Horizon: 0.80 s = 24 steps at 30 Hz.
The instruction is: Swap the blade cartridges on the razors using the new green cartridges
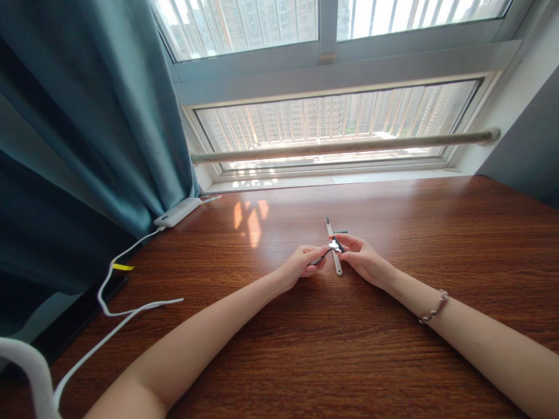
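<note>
A white toothbrush [338,263] with a dark bristled head lies on the brown wooden table, its head toward the window. Over its middle, both hands hold a small dark thing with thin arms and a shiny bright face [333,245]. Its exact kind is too small to make out. My left hand [308,261] is closed round a thin dark arm of it on the left. On the right, the thumb and fingers of my right hand [360,256] pinch its dark edge. Another thin dark arm sticks out by the right fingertips.
The wooden table [279,337] reaches back to a barred window [349,116] with a rail [345,149] across it. At left lie a white power strip or adapter [178,213] and a white cable [105,291] with a yellow tag [123,267], beside a blue curtain [131,116].
</note>
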### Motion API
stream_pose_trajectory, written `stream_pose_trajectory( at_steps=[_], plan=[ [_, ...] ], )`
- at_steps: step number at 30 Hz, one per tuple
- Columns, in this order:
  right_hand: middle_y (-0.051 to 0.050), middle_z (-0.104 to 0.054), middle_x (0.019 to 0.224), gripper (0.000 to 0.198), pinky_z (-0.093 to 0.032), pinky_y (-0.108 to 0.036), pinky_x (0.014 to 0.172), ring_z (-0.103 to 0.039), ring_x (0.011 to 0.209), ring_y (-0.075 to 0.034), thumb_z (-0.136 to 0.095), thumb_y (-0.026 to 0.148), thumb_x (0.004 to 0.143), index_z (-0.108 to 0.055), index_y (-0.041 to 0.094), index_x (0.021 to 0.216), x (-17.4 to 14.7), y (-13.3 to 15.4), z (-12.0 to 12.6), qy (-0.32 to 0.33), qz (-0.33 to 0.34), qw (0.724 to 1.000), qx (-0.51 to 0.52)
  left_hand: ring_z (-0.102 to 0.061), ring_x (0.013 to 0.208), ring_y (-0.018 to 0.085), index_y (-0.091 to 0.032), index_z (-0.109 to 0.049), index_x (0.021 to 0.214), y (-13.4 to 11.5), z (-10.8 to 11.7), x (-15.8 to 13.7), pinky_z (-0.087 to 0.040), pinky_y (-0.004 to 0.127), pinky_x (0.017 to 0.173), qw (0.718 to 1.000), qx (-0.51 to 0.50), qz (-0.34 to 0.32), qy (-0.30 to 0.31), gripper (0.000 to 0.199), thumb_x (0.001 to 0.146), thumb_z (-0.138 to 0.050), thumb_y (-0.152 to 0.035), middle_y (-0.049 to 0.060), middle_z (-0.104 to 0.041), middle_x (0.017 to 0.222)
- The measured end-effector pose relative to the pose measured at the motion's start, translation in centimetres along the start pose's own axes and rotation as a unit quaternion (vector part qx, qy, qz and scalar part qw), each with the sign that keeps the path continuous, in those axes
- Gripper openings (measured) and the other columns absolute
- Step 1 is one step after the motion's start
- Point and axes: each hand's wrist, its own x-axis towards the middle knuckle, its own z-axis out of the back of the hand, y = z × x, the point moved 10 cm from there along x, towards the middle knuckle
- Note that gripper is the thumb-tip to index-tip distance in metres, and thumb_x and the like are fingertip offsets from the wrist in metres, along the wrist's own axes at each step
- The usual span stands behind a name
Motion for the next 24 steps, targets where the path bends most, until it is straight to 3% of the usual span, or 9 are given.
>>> stream_pose_trajectory(
  at_steps=[4, 9, 17, 24],
  plan=[
    [0.000, -0.062, 0.089, 0.038, -0.039, -0.028, 0.080, -0.053, 0.084, -0.015, -0.072, 0.017, 0.056, -0.063, 0.025, 0.092, 0.0, 0.0, 0.0, -0.004, -0.001, 1.000, 0.003, -0.016, 0.037, 0.004, -0.014, -0.042, 0.053, 0.0, -0.1, 0.0, -0.009, 0.023, 0.040, 1.000, 0.023, 0.004, 0.003, 0.049, 0.074, -0.041, -0.059, -0.007, -0.022, 0.039],
    [-0.002, -0.060, 0.095, 0.035, -0.040, -0.027, 0.072, -0.053, 0.079, -0.014, -0.070, 0.026, 0.061, -0.063, 0.025, 0.095, -0.2, -0.1, -0.5, 0.002, -0.013, 0.999, 0.029, -0.014, 0.036, 0.004, -0.015, -0.040, 0.052, 0.1, -0.1, 0.0, -0.009, 0.023, 0.040, 1.000, 0.013, 0.006, -0.002, 0.049, 0.075, -0.040, -0.059, -0.007, -0.023, 0.038],
    [0.000, -0.060, 0.095, 0.035, -0.039, -0.026, 0.074, -0.053, 0.080, -0.013, -0.070, 0.018, 0.060, -0.064, 0.026, 0.093, -0.2, 0.1, -0.8, 0.015, -0.004, 0.999, 0.039, -0.016, 0.035, 0.004, -0.014, -0.043, 0.052, -0.2, 0.0, 0.0, -0.008, 0.024, 0.039, 1.000, -0.005, -0.010, 0.004, 0.044, 0.076, -0.045, -0.051, -0.006, -0.027, 0.038],
    [-0.002, -0.061, 0.091, 0.034, -0.039, -0.026, 0.070, -0.053, 0.075, -0.012, -0.068, 0.026, 0.065, -0.063, 0.025, 0.099, -0.5, 0.0, -1.1, 0.024, -0.024, 0.998, 0.057, -0.013, 0.036, 0.005, -0.014, -0.044, 0.056, 0.3, -0.3, 0.1, -0.008, 0.024, 0.039, 0.999, -0.033, -0.014, 0.025, 0.046, 0.080, -0.037, -0.053, -0.007, -0.023, 0.038]
  ],
)
